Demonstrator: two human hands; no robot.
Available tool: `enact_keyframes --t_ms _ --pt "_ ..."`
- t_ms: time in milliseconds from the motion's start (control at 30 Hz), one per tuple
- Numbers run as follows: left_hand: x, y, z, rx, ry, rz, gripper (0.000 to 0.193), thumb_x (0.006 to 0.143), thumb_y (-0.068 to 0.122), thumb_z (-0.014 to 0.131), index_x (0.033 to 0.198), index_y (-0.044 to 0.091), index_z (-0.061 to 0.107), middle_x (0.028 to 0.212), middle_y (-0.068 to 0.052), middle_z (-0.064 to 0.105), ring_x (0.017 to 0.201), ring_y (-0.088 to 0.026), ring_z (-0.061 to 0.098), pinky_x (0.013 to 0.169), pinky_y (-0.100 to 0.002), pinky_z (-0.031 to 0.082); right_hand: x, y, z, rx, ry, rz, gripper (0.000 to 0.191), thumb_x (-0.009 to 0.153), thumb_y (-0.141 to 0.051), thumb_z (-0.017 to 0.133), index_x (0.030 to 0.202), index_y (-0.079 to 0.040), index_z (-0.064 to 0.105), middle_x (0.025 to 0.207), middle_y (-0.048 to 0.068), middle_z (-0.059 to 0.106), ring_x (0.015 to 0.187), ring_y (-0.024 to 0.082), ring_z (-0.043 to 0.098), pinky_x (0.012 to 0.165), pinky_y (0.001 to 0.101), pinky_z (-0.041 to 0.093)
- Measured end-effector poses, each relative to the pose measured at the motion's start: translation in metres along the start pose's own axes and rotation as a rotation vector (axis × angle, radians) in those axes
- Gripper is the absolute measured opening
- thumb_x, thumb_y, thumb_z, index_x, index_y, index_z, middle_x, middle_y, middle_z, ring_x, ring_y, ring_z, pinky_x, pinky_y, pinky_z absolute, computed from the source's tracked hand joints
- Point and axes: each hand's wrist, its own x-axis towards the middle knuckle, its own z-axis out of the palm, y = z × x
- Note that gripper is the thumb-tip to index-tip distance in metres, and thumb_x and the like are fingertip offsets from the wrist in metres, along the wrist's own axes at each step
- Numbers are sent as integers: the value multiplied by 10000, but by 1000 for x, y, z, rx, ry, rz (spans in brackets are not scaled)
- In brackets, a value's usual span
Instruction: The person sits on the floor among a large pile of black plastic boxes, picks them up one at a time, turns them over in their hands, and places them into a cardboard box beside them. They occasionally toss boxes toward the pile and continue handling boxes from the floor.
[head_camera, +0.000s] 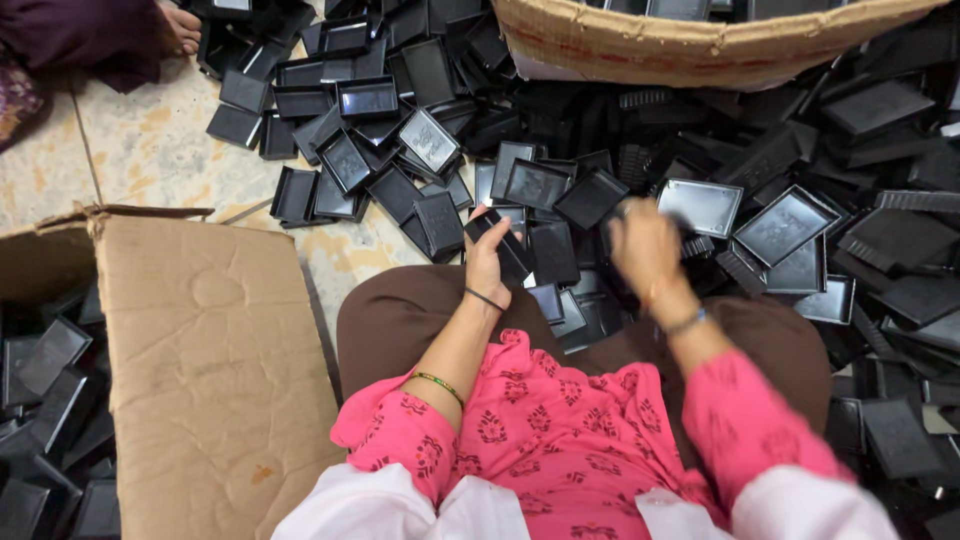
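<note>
My left hand (487, 262) grips a black rectangular plastic piece (503, 243) just above my lap. Blurred by motion, my right hand (645, 250) hovers over the heap of black plastic trays (700, 205); something dark sits at its fingers, but I cannot tell whether it is held. Several more black pieces (565, 310) lie between my knees. I wear a pink patterned top and brown trousers.
A cardboard box (215, 370) with a folded-out flap stands at my left, black pieces (50, 400) inside it. Another cardboard box (690, 45) sits at the top. Black trays (370, 110) cover the tiled floor. Another person's foot (180, 25) shows top left.
</note>
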Motion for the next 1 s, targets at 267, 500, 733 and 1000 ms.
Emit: enact_keyframes --t_ms 267,500,733,1000 --pt "24 2 -25 -39 236 163 401 901 178 785 1182 107 509 951 -71 621 800 -190 656 757 -366 607 46 95 26 -443 97 180 520 878 -285 794 1299 -44 605 1275 247 577 1137 415 564 886 512 442" --pt "30 -18 -30 40 152 40 371 840 75 725 1149 136 527 930 -66 659 779 -191 686 698 -335 582 -5 105 22 -560 2 256 555 805 -360 821 1245 -60 665 1357 204 534 1202 405 490 927 602 386" --pt "14 -11 -18 153 -110 -109 209 898 135 746 1036 90 596 808 -62 650 685 -169 657 632 -324 547 -23 103 -3 -548 -366 244 659 693 -433 881 1181 -17 729 1307 242 600 1183 440 569 949 493 523" --pt "-29 3 14 314 -469 -571 316 882 362 726 1071 113 683 906 7 706 799 -111 672 703 -293 582 -60 10 -29 1111 -282 559 487 978 -337 681 1278 44 643 1161 152 715 1028 237 716 893 405 561"
